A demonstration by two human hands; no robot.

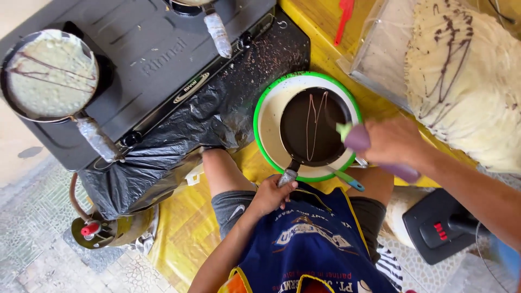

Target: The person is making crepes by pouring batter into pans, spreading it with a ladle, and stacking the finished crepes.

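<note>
The left hand [269, 194] grips the wrapped handle of a small black round pan [313, 126] held over a green-rimmed white batter basin [267, 127]. The right hand [392, 142], closed around a purple squeeze bottle [358, 139], points its green tip left over the pan's right edge.

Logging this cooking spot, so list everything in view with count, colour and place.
Small pan: one, dark with thin batter lines, over the bowl.
Bowl: one, green rim, pale batter, centre.
Squeeze bottle: one, purple, green tip, above the pan.
Stove: one, dark grey, upper left.
Second pan: one, pale batter with dark streaks, on the stove.
Plastic sheet: one, black, beside the stove.
Crepe stack: one, cream, upper right.
Apron: one, blue, bottom.
Left hand: on the pan handle.
Right hand: holding the bottle.
</note>
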